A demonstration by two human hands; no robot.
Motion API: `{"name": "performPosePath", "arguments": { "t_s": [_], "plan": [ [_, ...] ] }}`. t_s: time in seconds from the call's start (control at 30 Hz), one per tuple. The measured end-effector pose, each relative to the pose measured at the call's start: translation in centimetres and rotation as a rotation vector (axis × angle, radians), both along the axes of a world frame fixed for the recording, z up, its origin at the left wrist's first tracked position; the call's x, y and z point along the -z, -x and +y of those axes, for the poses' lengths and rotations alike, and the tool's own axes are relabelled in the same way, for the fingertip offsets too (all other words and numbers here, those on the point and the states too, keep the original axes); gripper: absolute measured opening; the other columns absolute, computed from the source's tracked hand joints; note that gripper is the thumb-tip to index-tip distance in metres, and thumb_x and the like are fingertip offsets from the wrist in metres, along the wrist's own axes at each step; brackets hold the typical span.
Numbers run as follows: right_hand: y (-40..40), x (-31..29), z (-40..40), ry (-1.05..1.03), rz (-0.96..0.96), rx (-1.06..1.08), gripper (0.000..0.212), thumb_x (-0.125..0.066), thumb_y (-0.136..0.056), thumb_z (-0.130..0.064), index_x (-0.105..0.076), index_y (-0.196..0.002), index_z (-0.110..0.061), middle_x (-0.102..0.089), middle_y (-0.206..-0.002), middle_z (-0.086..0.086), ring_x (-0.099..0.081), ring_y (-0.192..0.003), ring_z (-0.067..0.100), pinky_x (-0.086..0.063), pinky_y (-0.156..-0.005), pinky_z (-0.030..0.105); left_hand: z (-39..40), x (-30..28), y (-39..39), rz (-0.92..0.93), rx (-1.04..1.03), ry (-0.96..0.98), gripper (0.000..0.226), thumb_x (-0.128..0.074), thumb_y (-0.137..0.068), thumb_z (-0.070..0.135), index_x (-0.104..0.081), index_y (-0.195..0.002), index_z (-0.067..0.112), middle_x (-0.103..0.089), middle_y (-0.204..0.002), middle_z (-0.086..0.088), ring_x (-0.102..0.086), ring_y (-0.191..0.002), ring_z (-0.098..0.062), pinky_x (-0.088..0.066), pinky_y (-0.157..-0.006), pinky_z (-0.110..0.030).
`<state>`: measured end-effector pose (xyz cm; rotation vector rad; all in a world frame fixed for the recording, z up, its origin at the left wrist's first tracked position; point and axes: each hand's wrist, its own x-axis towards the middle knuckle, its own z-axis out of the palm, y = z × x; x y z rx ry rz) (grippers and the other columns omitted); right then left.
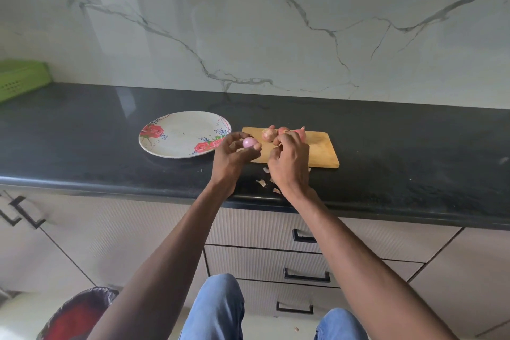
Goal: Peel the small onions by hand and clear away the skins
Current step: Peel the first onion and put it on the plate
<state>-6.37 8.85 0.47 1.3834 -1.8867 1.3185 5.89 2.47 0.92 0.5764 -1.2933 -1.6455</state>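
Left grip (234, 152) pinches a peeled onion (249, 143), right grip (288, 157) curled, contents unclear; it should go gently onto the floral plate (176, 132) at nine o'clock.

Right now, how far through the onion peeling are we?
Done: none on the plate yet. In hand: left hand holds one peeled onion; right hand beside it. Left: unpeeled onions on the cutting board, skins on the counter.

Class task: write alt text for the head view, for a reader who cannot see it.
A left hand holds a peeled onion beside a floral plate; the right hand hovers over a board with unpeeled onions. Skins lie on the black counter.
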Motion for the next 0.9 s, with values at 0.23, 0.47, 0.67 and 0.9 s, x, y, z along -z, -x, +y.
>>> {"name": "performPosePath", "arguments": {
  "t_s": [0.23, 0.47, 0.67, 0.9],
  "plan": [
    [-6.3, -1.4, -4.8, -0.055, 0.022, -0.056, 0.014, -0.069, -0.07, 0.005, -0.063, -0.075, -0.007, -0.063, -0.078, 0.011, -0.061, -0.073, 0.037, -0.044, -0.088, 0.053, -3.8, -1.7, -7.5, -0.271, -0.412, 0.236, 0.033, -0.082, -0.082, 0.015, -0.057, -0.103, 0.01, -0.073, -0.101, -0.004, -0.07, -0.087, -0.002, -0.056, -0.072, -0.024],
    [-11.8, -2.5, -10.3, -0.08, 0.003, -0.16, 0.009, -0.07, -0.079, -0.001, -0.069, -0.088, -0.004, -0.069, -0.093, 0.013, -0.064, -0.078, 0.035, -0.05, -0.071, 0.039, -9.4, -1.9, -13.5, -0.568, -0.691, 0.359, 0.026, -0.081, -0.082, 0.024, -0.061, -0.099, 0.022, -0.071, -0.1, 0.01, -0.067, -0.096, -0.013, -0.051, -0.08, -0.028],
    [-12.4, -0.7, -13.1, -0.107, -0.01, -0.165, 0.009, -0.07, -0.08, 0.003, -0.065, -0.086, 0.0, -0.065, -0.089, 0.017, -0.062, -0.081, 0.038, -0.051, -0.074, 0.045, -12.2, -0.2, -13.6, -0.786, -0.673, 0.33, 0.033, -0.08, -0.081, 0.025, -0.065, -0.109, 0.016, -0.073, -0.114, 0.001, -0.064, -0.108, -0.022, -0.05, -0.097, -0.039],
    [-11.9, 1.0, -13.7, -0.153, 0.068, -0.183, 0.013, -0.071, -0.074, 0.004, -0.061, -0.078, -0.003, -0.061, -0.082, 0.015, -0.06, -0.072, 0.034, -0.05, -0.068, 0.041, -13.0, 0.6, -13.3, -0.893, -0.643, 0.377, 0.034, -0.069, -0.089, 0.021, -0.062, -0.121, 0.013, -0.07, -0.121, -0.003, -0.061, -0.115, -0.03, -0.043, -0.104, -0.043]
  ]
}}
